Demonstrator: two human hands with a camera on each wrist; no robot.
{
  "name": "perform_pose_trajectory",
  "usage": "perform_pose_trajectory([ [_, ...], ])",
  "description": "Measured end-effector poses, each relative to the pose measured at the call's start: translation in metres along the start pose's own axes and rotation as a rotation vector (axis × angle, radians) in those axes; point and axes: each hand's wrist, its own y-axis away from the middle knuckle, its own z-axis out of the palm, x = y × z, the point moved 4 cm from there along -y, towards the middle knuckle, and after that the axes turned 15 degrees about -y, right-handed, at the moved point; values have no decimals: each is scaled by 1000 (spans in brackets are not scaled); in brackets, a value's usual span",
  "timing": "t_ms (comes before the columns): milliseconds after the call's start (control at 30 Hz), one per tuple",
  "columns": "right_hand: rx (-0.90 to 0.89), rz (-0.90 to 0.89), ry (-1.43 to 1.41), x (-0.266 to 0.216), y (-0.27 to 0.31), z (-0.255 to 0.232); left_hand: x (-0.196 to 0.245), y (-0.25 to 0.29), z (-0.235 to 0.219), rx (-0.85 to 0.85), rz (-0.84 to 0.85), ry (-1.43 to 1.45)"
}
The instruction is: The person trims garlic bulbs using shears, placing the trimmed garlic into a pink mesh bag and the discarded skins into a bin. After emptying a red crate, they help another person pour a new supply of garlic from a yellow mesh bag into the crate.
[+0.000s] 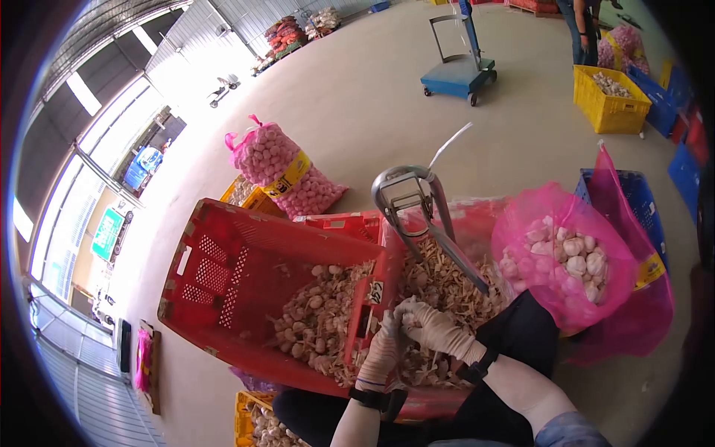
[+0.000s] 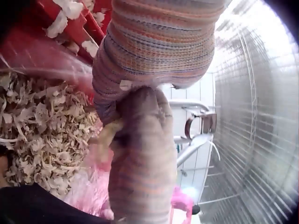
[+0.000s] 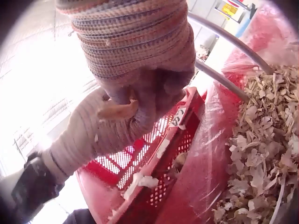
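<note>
Both hands wear striped knit gloves and meet over the near end of the wall between a red crate (image 1: 223, 261) and a bin of dry garlic skins (image 1: 439, 287). My left hand (image 1: 378, 354) has its fingers curled against the right hand's. My right hand (image 1: 439, 328) comes in from the right, fingers bent inward. A dry tan piece of garlic (image 3: 117, 111) sticks out between them in the right wrist view; its rest is hidden by the fingers. Garlic bulbs (image 1: 316, 320) lie among skins in the red crate. Beyond the hands stands a bent metal tool (image 1: 447, 238) with a long bar.
A pink mesh bag (image 1: 514, 231) with garlic bulbs stands at the right, before a blue crate (image 1: 633, 201). Behind the red crate is a filled pink sack (image 1: 279, 167). A yellow crate (image 1: 242, 410) sits at the near left. Farther off are a blue platform scale (image 1: 458, 78) and a person (image 1: 585, 30).
</note>
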Motion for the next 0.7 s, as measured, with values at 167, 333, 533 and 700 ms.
perform_pose_trajectory([
  [167, -5, 346, -869, 2, 0, -11, 26, 12, 1, -3, 168, -250],
  [333, -6, -16, -254, 12, -4, 5, 14, 5, 2, 55, 147, -371],
  [533, -76, 250, 135, 8, 2, 0, -20, -2, 4, 446, 293, -713],
  [700, -91, 424, 312, 22, 0, 2, -17, -2, -1, 730, 303, -1096],
])
